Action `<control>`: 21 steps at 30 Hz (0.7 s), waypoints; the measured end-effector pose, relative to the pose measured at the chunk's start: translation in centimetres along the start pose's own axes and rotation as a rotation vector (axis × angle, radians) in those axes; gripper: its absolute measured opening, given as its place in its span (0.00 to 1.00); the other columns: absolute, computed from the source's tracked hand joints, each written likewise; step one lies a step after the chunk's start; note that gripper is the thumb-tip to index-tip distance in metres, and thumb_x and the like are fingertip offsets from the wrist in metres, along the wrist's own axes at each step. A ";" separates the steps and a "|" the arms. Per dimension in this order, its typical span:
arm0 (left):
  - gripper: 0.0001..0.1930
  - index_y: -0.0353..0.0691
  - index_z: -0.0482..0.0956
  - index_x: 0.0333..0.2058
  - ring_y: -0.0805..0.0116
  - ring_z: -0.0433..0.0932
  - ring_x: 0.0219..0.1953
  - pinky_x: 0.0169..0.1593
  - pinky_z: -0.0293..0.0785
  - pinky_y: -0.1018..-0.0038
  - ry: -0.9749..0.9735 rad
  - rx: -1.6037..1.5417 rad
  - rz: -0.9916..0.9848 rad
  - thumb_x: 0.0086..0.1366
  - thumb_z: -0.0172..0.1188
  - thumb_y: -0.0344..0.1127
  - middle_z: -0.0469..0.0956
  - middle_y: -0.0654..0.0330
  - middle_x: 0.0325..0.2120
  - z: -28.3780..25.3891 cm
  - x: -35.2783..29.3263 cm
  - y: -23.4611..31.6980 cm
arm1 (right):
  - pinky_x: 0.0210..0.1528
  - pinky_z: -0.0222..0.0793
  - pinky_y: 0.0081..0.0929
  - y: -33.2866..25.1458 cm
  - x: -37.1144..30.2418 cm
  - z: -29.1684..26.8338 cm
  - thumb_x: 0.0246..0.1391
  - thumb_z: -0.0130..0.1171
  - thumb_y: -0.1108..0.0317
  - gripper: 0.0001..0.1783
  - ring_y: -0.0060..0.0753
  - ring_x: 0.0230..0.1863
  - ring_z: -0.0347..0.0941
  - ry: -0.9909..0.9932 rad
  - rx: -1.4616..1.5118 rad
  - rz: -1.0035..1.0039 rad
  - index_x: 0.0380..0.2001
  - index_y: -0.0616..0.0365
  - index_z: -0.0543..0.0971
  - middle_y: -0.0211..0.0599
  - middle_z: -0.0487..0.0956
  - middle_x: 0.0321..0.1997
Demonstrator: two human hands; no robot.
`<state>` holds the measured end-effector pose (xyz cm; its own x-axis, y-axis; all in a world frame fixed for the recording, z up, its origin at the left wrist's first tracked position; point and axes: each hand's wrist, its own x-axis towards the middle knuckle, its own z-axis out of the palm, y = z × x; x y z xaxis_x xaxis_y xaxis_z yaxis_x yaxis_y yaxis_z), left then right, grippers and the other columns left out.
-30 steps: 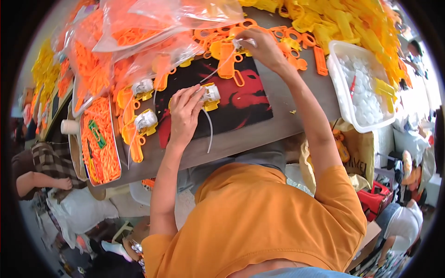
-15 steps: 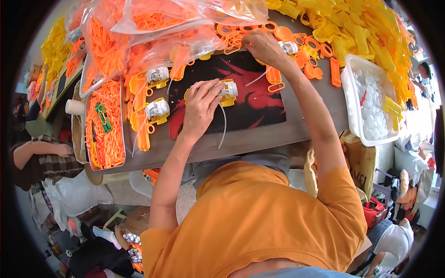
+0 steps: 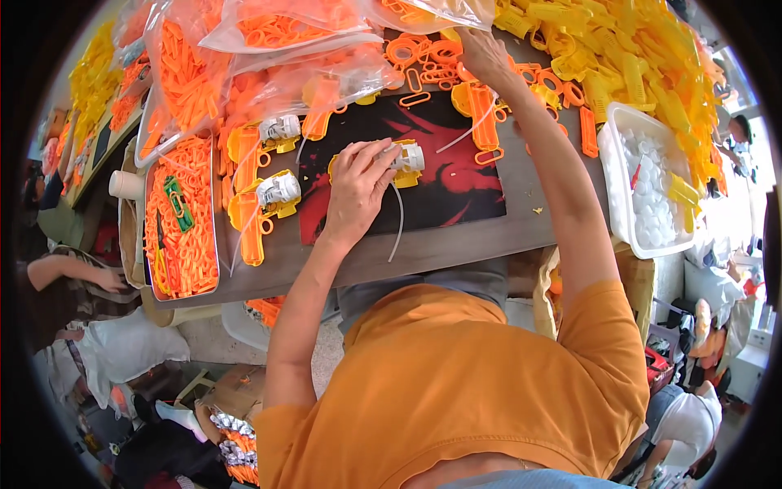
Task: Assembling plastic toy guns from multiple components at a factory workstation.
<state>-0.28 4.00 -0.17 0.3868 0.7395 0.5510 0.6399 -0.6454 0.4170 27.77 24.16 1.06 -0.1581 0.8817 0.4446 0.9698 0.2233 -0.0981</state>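
Note:
My left hand (image 3: pixel 358 183) lies over a yellow half-shell holding a white cylindrical mechanism (image 3: pixel 410 157), its fingers closed on the near-left part. From that mechanism a thin clear tube (image 3: pixel 400 220) hangs down over the black-and-red mat (image 3: pixel 444 183). My right hand (image 3: pixel 484 59) reaches to the far side of the table, among orange and yellow plastic parts; its fingertips are partly hidden and blurred. Just below it rests a yellow-and-orange piece with a long handle (image 3: pixel 484 126). Left of the mat sit two similar yellow shells with white mechanisms (image 3: pixel 278 189).
An orange-filled tray (image 3: pixel 186 281) stands at the left table edge. Clear bags of orange parts (image 3: pixel 281 28) lie at the back, and a yellow heap (image 3: pixel 635 61) fills the back right. On the right is a white bin (image 3: pixel 623 208) of translucent caps. A person's arm (image 3: pixel 73 269) shows far left.
My right hand has moved farther away across the table, uncovering more of the yellow-and-orange piece. The white cylinder beside its wrist no longer shows. My left hand stays on the mechanism.

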 end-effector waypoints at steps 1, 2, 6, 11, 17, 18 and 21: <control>0.18 0.43 0.80 0.50 0.59 0.70 0.53 0.58 0.65 0.64 -0.004 0.007 0.002 0.60 0.62 0.29 0.76 0.63 0.51 0.0 0.0 0.0 | 0.47 0.67 0.47 0.1 -0.7 0.1 0.51 0.58 0.70 0.12 0.49 0.50 0.73 0.073 -0.009 -0.028 0.41 0.54 0.79 0.43 0.80 0.42; 0.18 0.43 0.80 0.50 0.58 0.70 0.53 0.58 0.65 0.64 -0.001 0.017 -0.006 0.60 0.62 0.29 0.76 0.63 0.51 0.0 0.0 0.0 | 0.48 0.66 0.48 -0.2 -1.2 0.0 0.51 0.59 0.69 0.13 0.49 0.53 0.72 0.144 -0.016 -0.067 0.41 0.52 0.80 0.40 0.79 0.43; 0.18 0.43 0.80 0.50 0.58 0.70 0.53 0.59 0.65 0.63 0.000 -0.012 -0.017 0.60 0.62 0.29 0.76 0.63 0.51 0.0 -0.2 -0.1 | 0.50 0.63 0.47 -3.6 -2.4 -1.9 0.49 0.61 0.68 0.12 0.46 0.54 0.69 -0.047 0.096 -0.191 0.40 0.51 0.81 0.37 0.77 0.44; 0.18 0.43 0.80 0.51 0.58 0.69 0.54 0.59 0.65 0.63 -0.004 0.002 -0.009 0.60 0.62 0.29 0.76 0.63 0.51 -0.1 -0.1 0.0 | 0.51 0.62 0.47 -5.6 -2.5 1.0 0.51 0.60 0.64 0.07 0.41 0.55 0.69 -0.053 -0.038 -0.286 0.33 0.50 0.83 0.39 0.77 0.45; 0.17 0.43 0.81 0.49 0.59 0.70 0.52 0.57 0.66 0.63 0.030 -0.005 -0.010 0.59 0.64 0.30 0.76 0.63 0.49 0.0 -0.1 0.2 | 0.51 0.67 0.46 -5.4 -1.2 0.6 0.50 0.58 0.70 0.11 0.46 0.50 0.73 -0.209 0.037 -0.164 0.38 0.57 0.79 0.41 0.79 0.43; 0.17 0.42 0.81 0.48 0.59 0.70 0.52 0.56 0.66 0.63 0.031 -0.010 -0.006 0.58 0.64 0.29 0.76 0.62 0.49 0.0 -0.1 0.3 | 0.51 0.67 0.46 -5.2 -1.0 0.4 0.50 0.58 0.70 0.11 0.46 0.50 0.73 -0.212 0.036 -0.164 0.38 0.57 0.79 0.41 0.79 0.43; 0.17 0.42 0.81 0.48 0.59 0.70 0.51 0.56 0.67 0.63 0.037 -0.004 0.008 0.59 0.63 0.30 0.77 0.62 0.49 0.2 0.0 0.0 | 0.36 0.73 0.28 -4.1 -0.4 0.1 0.48 0.64 0.73 0.09 0.33 0.32 0.78 -0.059 0.533 -0.271 0.33 0.63 0.78 0.35 0.81 0.29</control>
<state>-0.16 3.98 -0.29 0.3665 0.7269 0.5808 0.6346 -0.6518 0.4153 23.80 22.92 1.20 -0.4111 0.7824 0.4678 0.6692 0.6075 -0.4279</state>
